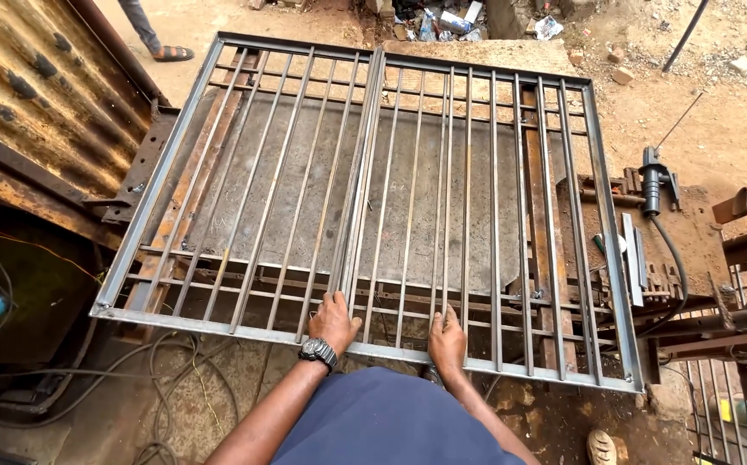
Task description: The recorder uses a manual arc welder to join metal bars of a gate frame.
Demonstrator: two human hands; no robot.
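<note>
Single head-worn view, looking steeply down and forward from above the person's chest, close over both forearms, metal grille (373, 215) filling most of the frame, sandy ground beyond at the top, cluttered bench (692, 250) at right edge
</note>
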